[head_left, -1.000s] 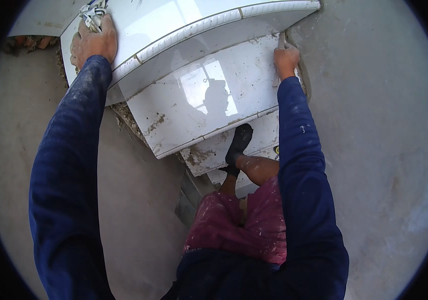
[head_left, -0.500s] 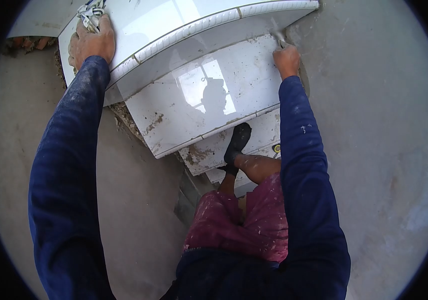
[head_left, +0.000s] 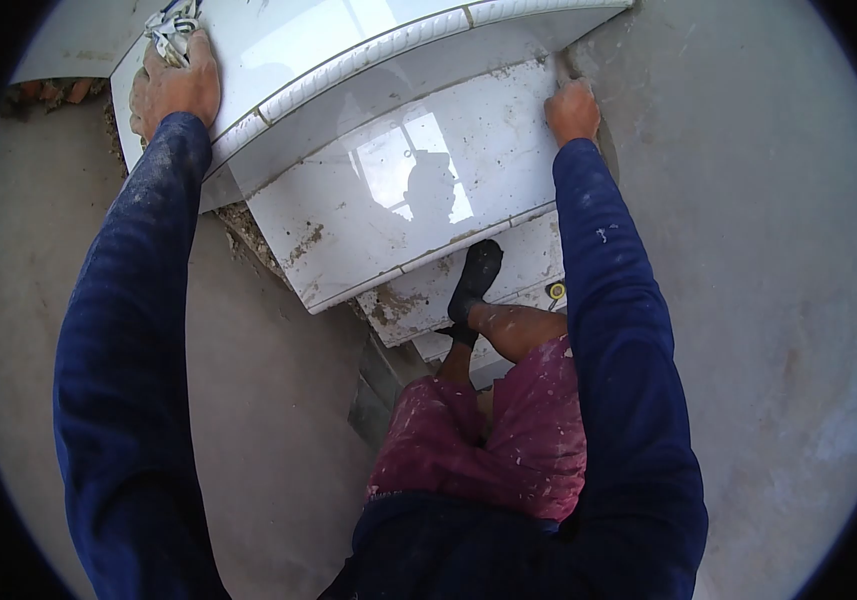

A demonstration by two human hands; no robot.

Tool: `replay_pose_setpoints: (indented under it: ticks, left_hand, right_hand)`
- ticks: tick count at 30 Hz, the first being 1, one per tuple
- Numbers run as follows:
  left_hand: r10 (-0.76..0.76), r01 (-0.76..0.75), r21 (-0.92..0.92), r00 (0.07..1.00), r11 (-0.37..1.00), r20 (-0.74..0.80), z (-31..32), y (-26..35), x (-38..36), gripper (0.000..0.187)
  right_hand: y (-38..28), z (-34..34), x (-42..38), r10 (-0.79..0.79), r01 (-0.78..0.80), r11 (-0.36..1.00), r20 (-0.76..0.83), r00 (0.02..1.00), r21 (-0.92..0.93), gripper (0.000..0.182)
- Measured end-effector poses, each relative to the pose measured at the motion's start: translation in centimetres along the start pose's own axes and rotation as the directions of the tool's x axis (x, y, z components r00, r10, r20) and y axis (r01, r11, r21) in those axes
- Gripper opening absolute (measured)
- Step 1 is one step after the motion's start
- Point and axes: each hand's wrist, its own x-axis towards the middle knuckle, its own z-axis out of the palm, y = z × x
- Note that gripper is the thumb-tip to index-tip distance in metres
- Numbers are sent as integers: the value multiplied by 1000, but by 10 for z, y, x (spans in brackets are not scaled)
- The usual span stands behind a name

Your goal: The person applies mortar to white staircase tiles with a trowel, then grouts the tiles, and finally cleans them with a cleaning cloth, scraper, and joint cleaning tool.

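Glossy white tile under left hand; right hand curled.

Crumpled bundle: on upper step, toward left end. Middle step: below upper step. Wall: right of both.

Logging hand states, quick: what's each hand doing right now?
Left hand: palm down on white tile, touching crumpled bundle; grip can't be told.
Right hand: curled closed; what it holds is too hidden to tell.
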Motion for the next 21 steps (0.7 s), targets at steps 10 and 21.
replay_pose_setpoints:
  ticks: [10,21]
  left_hand:
    - [-5,5,-9,1000,1000,8,-3,2,2,84]
    - [-11,11,21,1000,1000,-2,1,-1,5,88]
  right_hand:
    - [5,38,3,364,-281,624,47,930,729,36]
    - [-53,64,31,475,-432,-281,516,713,857,10]
